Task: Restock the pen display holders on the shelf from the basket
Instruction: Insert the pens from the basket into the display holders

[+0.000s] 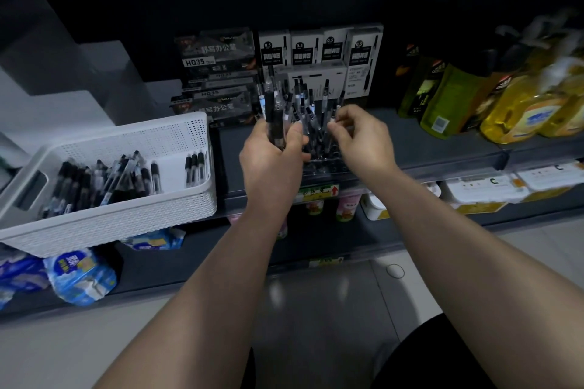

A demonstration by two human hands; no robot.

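left hand [273,148] fisted round pens [274,114] | right hand [360,136] pinching at holder [325,164]

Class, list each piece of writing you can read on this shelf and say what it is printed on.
"HQ35": dark pen box at the back left.
"HQ35": lower dark box in that stack.
"0.5": each white pen box in the back row.
Other print on these boxes, green pouch, yellow bottles, shelf-edge tags: too blurred.
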